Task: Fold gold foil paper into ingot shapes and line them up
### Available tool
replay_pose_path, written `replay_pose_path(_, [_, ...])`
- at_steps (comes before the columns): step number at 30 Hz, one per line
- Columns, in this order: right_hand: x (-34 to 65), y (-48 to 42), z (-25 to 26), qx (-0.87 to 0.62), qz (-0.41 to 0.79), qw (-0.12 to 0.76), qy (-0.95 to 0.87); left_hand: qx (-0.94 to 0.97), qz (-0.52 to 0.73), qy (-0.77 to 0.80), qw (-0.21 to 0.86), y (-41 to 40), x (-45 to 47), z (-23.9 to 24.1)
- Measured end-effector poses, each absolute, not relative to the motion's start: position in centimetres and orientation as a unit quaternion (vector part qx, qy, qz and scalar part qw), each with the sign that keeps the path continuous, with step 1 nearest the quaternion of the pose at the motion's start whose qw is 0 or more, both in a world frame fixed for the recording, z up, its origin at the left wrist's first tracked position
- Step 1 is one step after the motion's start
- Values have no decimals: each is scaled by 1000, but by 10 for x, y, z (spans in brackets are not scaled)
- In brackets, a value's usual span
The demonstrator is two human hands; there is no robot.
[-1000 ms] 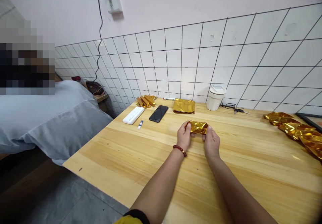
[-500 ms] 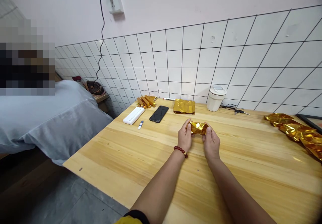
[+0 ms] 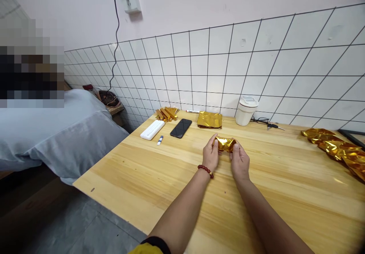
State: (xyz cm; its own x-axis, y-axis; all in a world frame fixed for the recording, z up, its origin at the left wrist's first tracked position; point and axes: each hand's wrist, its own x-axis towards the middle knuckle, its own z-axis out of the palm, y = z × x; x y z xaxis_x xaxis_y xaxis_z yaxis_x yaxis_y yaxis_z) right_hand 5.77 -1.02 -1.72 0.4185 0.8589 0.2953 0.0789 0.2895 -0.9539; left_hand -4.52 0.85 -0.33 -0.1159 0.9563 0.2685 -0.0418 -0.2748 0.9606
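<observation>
Both my hands hold one crumpled piece of gold foil (image 3: 225, 144) just above the wooden table (image 3: 273, 185). My left hand (image 3: 210, 156), with a red bead bracelet at the wrist, pinches the foil's left end. My right hand (image 3: 240, 162) is closed on its right end. A flat stack of gold foil sheets (image 3: 209, 119) lies a short way behind them. Several folded gold foil pieces (image 3: 166, 113) sit at the table's far left corner.
A black phone (image 3: 181, 127), a white power bank (image 3: 152, 129) and a small glue stick (image 3: 159, 140) lie at the left. A white lidded cup (image 3: 245, 111) and keys (image 3: 273, 126) stand by the tiled wall. Crumpled gold foil (image 3: 336, 148) stretches along the right edge. A bed with grey bedding (image 3: 57, 132) is left.
My hands have drawn slightly closer together, bunching the foil into a shorter bundle. The view shifted a little.
</observation>
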Motion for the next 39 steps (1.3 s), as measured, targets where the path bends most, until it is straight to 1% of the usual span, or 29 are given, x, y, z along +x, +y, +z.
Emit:
replay_pose_path(13, [58,-10,-19,-518,295,655,-464,498,607,434,442,9,-46,-3])
replay_pose_path(20, [58,-10,-18,-520,306,654,-457,512,618,434,410,8,-47,-2])
replay_pose_path(25, [58,-10,-18,-522,300,654,-457,507,608,436,429,8,-46,-1])
replay_pose_path(31, [59,-10,-18,-522,307,649,-461,511,605,443,420,8,-46,-1])
replay_pose_path(35, [58,-10,-18,-523,309,643,-466,500,596,448,442,10,-47,-3])
replay_pose_path(39, [58,-11,-16,-524,306,641,-470,494,610,441,436,12,-47,-6])
